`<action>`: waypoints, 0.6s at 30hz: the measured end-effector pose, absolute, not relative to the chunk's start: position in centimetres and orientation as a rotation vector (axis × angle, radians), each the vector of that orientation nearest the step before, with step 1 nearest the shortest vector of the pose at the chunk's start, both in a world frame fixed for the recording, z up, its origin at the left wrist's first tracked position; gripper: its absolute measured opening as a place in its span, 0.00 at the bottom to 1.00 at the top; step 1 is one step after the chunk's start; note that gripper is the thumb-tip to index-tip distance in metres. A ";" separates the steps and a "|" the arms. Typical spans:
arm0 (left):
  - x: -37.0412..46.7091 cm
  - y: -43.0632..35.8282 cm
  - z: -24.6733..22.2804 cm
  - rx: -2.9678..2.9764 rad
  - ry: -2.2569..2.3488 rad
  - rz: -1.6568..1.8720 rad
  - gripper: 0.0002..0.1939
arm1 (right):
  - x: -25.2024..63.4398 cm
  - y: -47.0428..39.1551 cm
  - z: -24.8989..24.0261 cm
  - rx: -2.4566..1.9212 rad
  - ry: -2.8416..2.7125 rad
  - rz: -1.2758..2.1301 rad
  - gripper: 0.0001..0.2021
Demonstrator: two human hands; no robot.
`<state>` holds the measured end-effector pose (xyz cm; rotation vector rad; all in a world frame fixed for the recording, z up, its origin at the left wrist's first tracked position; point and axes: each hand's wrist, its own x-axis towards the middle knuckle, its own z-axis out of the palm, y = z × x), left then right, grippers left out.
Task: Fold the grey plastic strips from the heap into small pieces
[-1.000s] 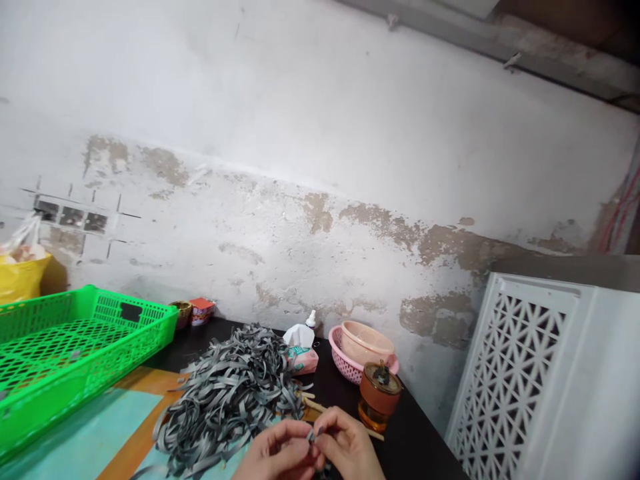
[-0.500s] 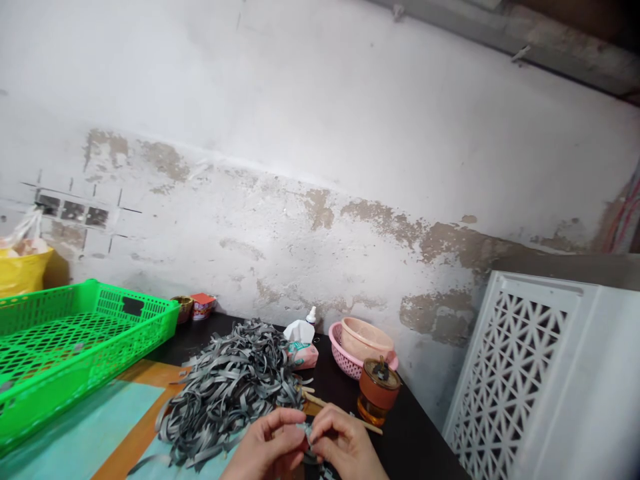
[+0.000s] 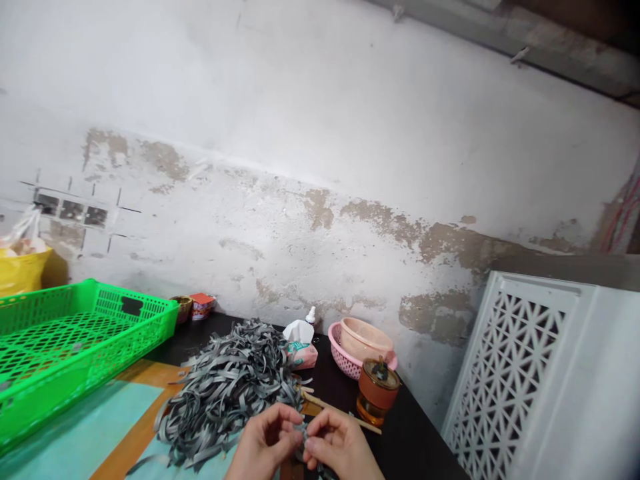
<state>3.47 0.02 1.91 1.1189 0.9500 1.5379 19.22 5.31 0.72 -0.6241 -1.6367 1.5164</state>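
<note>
My left hand (image 3: 270,440) and my right hand (image 3: 340,443) meet low in the view, thumbs and forefingers pinched close together. Between the fingertips is a bit of grey strip (image 3: 303,429), mostly covered by the fingers. More grey material hangs partly hidden beneath my right hand. Just beyond my left hand lies a large tangled pile of flat grey strips (image 3: 235,393), partly on a pale green sheet (image 3: 135,407). A thin wooden stick (image 3: 345,415) lies behind my right hand.
A green plastic crate (image 3: 90,360) stands at left. Behind the pile are a tissue pack (image 3: 303,357) and a white-capped bottle (image 3: 311,316). Nested pink baskets (image 3: 345,360) and an amber jar (image 3: 379,393) stand at right, before a white latticed panel (image 3: 515,387).
My hands have shifted slightly and the fingertips are a little differently placed on the grey strip. The pile and the other things stay where they were.
</note>
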 end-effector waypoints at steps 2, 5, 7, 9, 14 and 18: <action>3.5 0.1 1.6 1.156 0.962 1.540 0.11 | 19.2 5.4 0.6 -0.628 -1.621 1.529 0.18; 3.6 0.0 1.6 1.194 0.984 1.542 0.08 | 19.1 5.4 0.9 -0.637 -1.604 1.537 0.18; 3.6 -0.1 1.8 1.205 0.998 1.543 0.08 | 18.9 5.2 1.2 -0.650 -1.589 1.526 0.18; 3.6 -0.3 2.0 1.209 1.032 1.554 0.07 | 18.6 4.8 1.5 -0.664 -1.565 1.510 0.19; 3.6 -0.4 2.2 1.216 1.101 1.595 0.09 | 18.2 4.5 1.6 -0.684 -1.517 1.504 0.23; 3.7 -0.2 2.6 1.160 0.990 1.544 0.14 | 18.3 4.6 1.7 -0.719 -1.489 1.533 0.24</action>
